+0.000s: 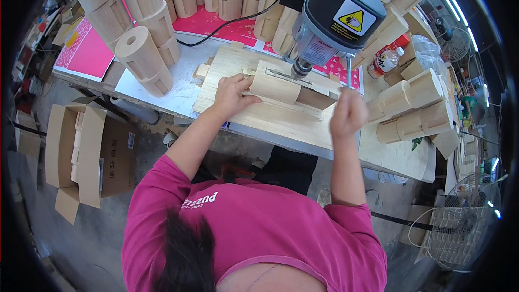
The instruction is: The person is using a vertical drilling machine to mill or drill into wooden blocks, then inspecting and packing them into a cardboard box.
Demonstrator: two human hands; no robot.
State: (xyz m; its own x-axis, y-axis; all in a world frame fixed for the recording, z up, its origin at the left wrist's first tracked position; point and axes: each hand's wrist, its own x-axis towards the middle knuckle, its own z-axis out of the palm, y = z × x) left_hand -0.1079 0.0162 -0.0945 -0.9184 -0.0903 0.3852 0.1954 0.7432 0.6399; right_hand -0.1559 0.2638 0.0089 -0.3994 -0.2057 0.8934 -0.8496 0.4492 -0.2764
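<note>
"What's furthest left?"
"An open carton (119,157) on the floor, then a pale wooden cylinder (143,62) standing on the surface (186,68)."
"And the left grip (232,95)?"
"Clamped — thumb and fingers — on the left end of a wooden piece (275,88), which lies on a board (219,73) near the drill chuck (301,68)."
"The right grip (348,113)?"
"Blurred, but folded around the lever (348,73) — beyond it, more cylinders (413,121)."
</note>
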